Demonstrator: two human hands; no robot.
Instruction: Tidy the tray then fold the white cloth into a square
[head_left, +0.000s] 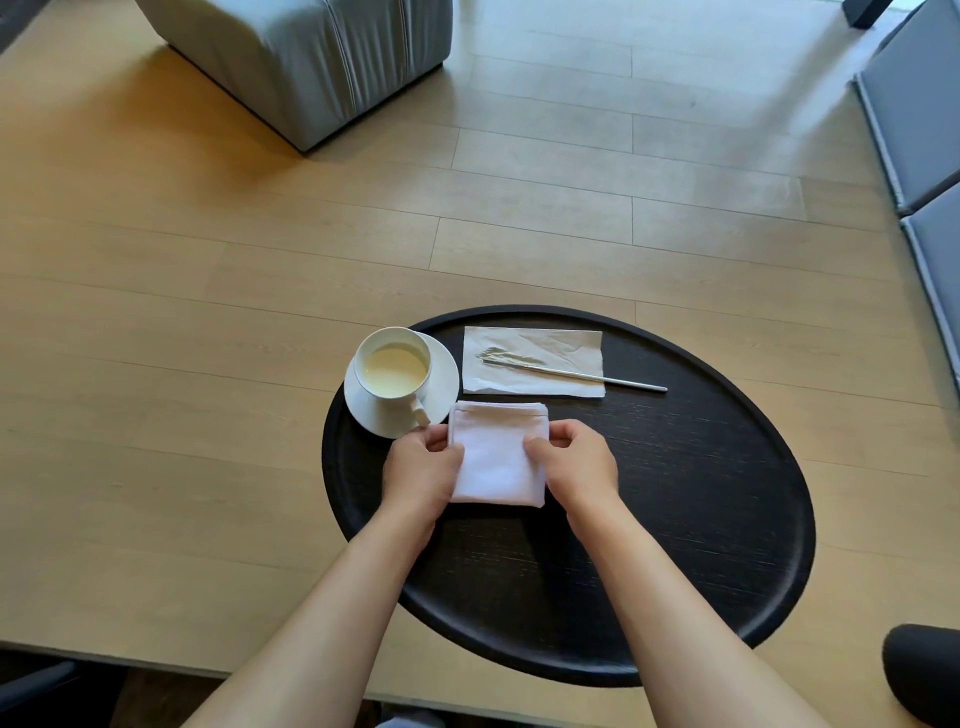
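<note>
Holding the folded cloth (496, 460) square on the black tray (701, 499) with both hands.

We pinch its left edge with our left hand (422, 465), thumb on top, and its right edge with our right hand (574, 460), fingers curled together onto the fabric. Just left and beyond, touching the cloth's far corner, a cup (393, 371) of pale liquid sits on a saucer (441, 387). Farther off lies a napkin (532, 364) bearing a fork (571, 370).

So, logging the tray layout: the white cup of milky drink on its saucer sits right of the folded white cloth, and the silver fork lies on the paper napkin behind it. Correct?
One slip: the head view shows the white cup of milky drink on its white saucer left of the folded white cloth, not right. The silver fork does lie on the paper napkin behind it.
</note>
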